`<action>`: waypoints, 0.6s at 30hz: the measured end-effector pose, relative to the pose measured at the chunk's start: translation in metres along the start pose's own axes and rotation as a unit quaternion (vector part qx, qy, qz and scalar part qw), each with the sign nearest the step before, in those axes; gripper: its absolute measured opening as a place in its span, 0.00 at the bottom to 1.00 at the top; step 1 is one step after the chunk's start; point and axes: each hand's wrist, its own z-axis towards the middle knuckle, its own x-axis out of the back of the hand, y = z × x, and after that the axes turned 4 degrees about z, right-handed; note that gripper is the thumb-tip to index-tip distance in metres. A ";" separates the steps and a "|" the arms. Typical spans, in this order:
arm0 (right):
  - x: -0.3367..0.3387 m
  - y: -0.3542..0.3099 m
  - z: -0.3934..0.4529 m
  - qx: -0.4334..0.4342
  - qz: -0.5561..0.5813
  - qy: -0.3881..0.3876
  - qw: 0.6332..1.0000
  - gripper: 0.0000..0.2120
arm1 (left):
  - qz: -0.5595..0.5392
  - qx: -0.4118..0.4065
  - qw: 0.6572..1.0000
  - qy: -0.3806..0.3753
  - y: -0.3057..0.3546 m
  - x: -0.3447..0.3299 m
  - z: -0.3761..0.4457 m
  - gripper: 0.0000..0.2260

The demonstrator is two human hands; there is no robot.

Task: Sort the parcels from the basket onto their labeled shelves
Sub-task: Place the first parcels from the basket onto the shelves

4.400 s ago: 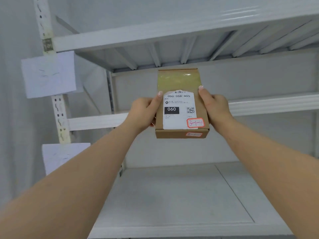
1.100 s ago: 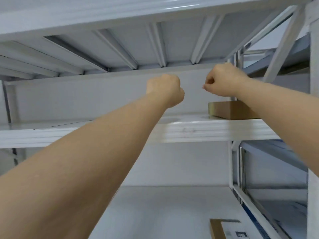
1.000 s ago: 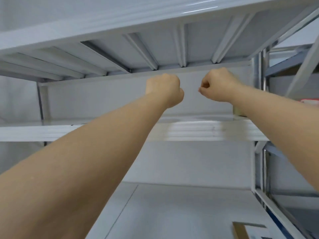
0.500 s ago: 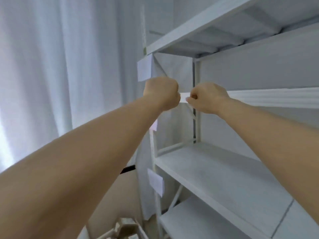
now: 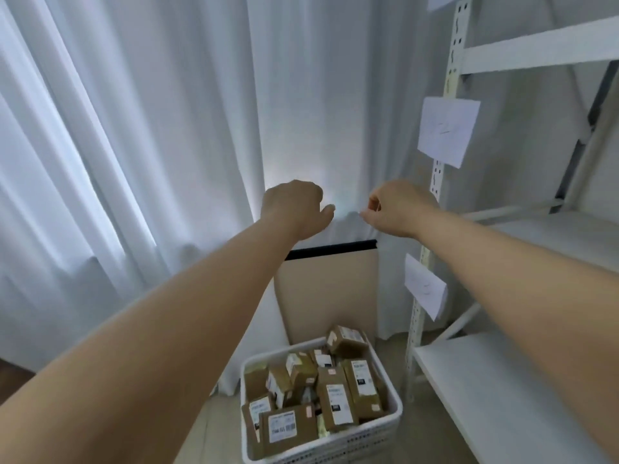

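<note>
A white plastic basket (image 5: 398, 417) stands on the floor at the bottom centre, filled with several brown cardboard parcels (image 5: 336, 395) that carry white labels. My left hand (image 5: 294, 209) and my right hand (image 5: 398, 207) are stretched out side by side in the air, well above the basket. Both hang with loosely curled fingers and hold nothing. White metal shelves (image 5: 502, 390) run along the right edge. Paper labels (image 5: 447, 130) are stuck to the shelf post (image 5: 435, 182), with another label (image 5: 423, 286) lower down.
A white curtain (image 5: 167, 128) fills the left and the centre behind my hands. A beige panel with a black top edge (image 5: 328, 293) stands behind the basket. The basket sits close to the foot of the shelf post.
The parcel I held is out of my hands and was left on an upper shelf. My view has swung left and down from the shelves to the basket. Both hands stay empty.
</note>
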 end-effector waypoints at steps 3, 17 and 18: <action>-0.047 0.014 0.026 0.017 0.005 -0.043 0.999 0.12 | -0.023 0.032 0.998 -0.042 -0.005 -0.051 -0.002 0.19; -0.240 0.057 0.102 0.060 0.019 -0.229 0.971 0.19 | -0.076 0.137 0.964 -0.216 -0.038 -0.239 -0.016 0.22; -0.253 0.059 0.106 0.058 0.019 -0.240 0.969 0.19 | -0.079 0.143 0.960 -0.227 -0.042 -0.252 -0.017 0.22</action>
